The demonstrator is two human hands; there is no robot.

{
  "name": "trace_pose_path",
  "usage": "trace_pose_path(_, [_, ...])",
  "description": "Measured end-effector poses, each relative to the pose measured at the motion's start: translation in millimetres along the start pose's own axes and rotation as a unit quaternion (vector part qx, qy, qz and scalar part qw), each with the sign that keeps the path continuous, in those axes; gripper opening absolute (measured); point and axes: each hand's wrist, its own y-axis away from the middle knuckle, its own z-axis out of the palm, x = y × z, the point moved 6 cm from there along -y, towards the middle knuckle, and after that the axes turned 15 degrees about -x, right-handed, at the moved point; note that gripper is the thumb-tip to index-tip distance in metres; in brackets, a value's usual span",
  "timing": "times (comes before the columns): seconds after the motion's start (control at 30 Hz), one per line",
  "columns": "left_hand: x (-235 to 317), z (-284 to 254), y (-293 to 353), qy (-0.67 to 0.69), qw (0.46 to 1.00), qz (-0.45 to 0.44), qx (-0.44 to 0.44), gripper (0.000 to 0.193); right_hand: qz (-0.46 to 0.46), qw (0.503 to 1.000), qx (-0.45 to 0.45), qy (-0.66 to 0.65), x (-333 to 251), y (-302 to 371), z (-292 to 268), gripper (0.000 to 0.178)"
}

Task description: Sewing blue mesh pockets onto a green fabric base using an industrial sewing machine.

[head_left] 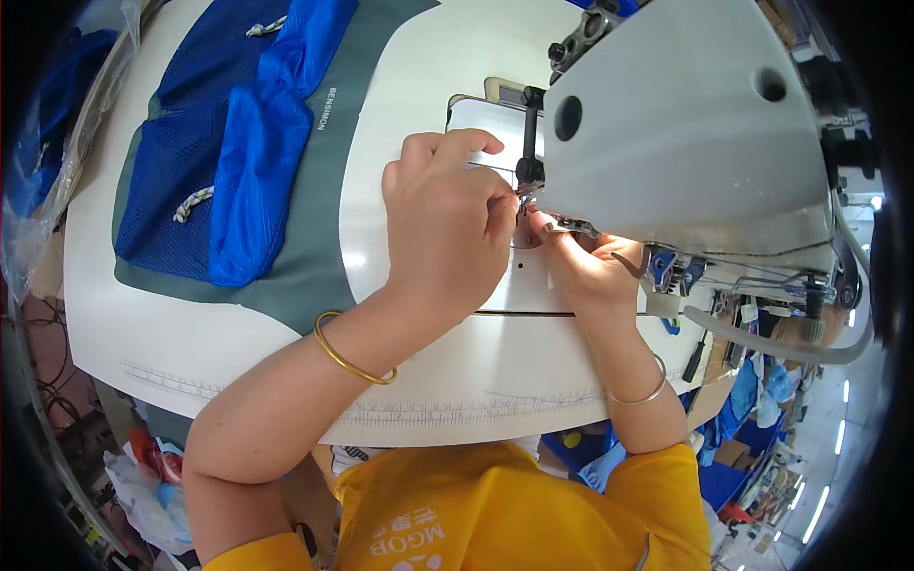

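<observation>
A white sewing machine stands over the right part of the table, its needle area lit. My left hand is at the needle from the left, thumb and index finger pinched together; what lies between them is too small to make out. From the right, my right hand reaches under the machine head, its fingertips close beside the left ones at the needle. Part of that hand is hidden behind the machine's parts. Below both sets of fingertips lies the metal needle plate.
On the left, a blue mesh bag with white cords lies on a dark green sheet. The white table has a ruler scale along its near edge. A screwdriver rests at the right, and clear plastic hangs at the far left.
</observation>
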Motion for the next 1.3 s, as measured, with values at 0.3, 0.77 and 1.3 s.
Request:
trace_pose_path(0.3, [3, -1, 0, -0.008, 1.000, -0.012, -0.012, 0.008, -0.077, 0.990, -0.068, -0.092, -10, -4, -5, 0.012])
trace_pose_path(0.77, [3, -1, -1, -0.010, 0.999, -0.022, -0.028, 0.009, -0.048, 0.984, -0.079, -0.151, -10, -2, -5, 0.011])
trace_pose_path(1.3, [4, 0, -1, -0.018, 0.999, -0.026, -0.026, 0.009, -0.069, 0.982, -0.086, -0.152, -15, -1, -6, 0.010])
